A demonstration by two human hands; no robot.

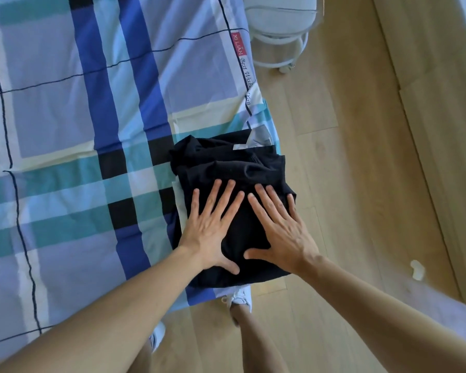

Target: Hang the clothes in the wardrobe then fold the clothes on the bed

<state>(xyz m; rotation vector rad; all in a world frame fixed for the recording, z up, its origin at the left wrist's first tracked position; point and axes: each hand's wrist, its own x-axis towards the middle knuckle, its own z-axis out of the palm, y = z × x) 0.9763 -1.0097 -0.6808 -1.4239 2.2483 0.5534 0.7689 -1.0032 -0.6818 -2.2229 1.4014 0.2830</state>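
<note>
Both hands lay flat, fingers spread wide, holding nothing: the left hand and right hand pressed on folded black clothes at the bed edge.

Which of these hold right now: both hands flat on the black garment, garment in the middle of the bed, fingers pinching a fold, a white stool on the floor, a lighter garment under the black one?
1. Both the left hand and the right hand lie flat on the black garment. True.
2. The black garment sits in the middle of the bed. False: it lies at the bed's edge, next to the wooden floor.
3. The fingers pinch a fold. False: they are spread and pressing down.
4. A white stool stands on the floor. True.
5. A lighter garment shows beneath the black one. True.
</note>
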